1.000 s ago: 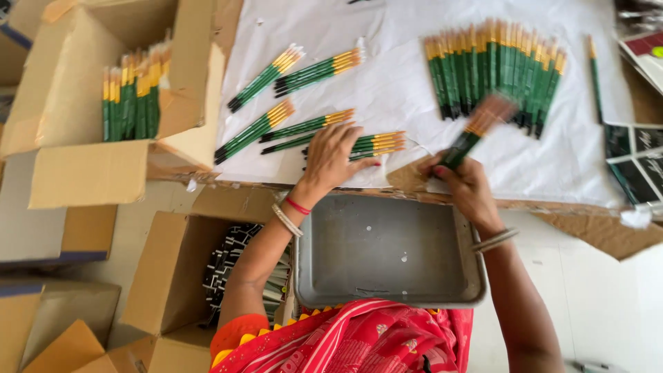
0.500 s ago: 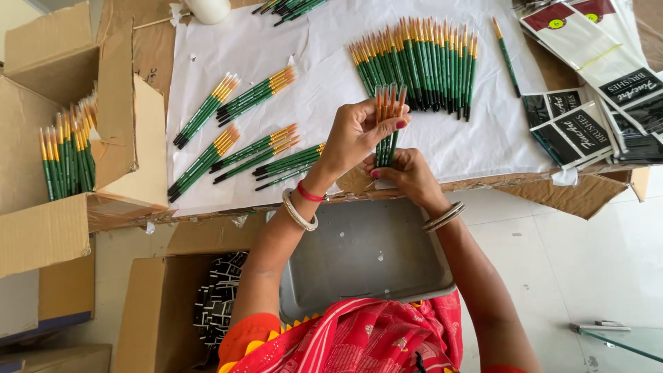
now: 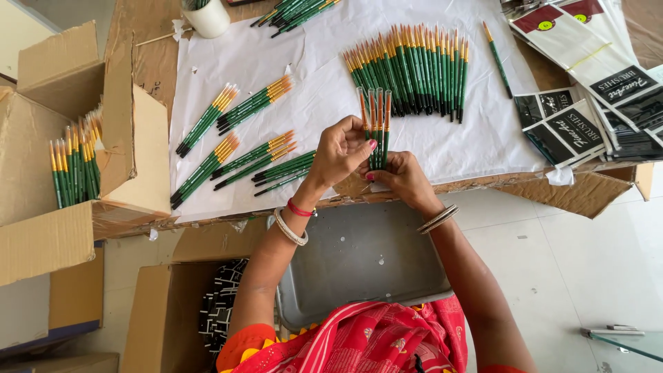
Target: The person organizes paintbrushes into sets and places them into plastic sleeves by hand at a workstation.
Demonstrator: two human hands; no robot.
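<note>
Metal tray: grey, lying on the lap at 6 o'clock, nearest the camera; a red patterned garment covers its near edge.
Open carton: at 7 o'clock beside the tray, with black-and-white patterned packets inside.
Left hand: just beyond the tray at the table edge, fingers curled around the upper handles of the held brushes; a red thread and pale bangles sit at the wrist.
Right hand: touching the left hand, pinching the lower ends of the same brushes; bangles sit at the wrist.
Held brushes: a small bunch with green handles and orange ferrules, upright between both hands, tips pointing to 12 o'clock.
White sheet: covering the cardboard table top under the hands.
Small brush bundles: several groups lying slanted at 10 o'clock of the hands.
Brush row: a long fan of brushes just beyond the held bunch at 12 o'clock.
Side carton: at 9 o'clock, holding standing brushes.
Printed sleeves: black and white packaging at 2 o'clock.
White cup: at 11 o'clock, farthest away.
</note>
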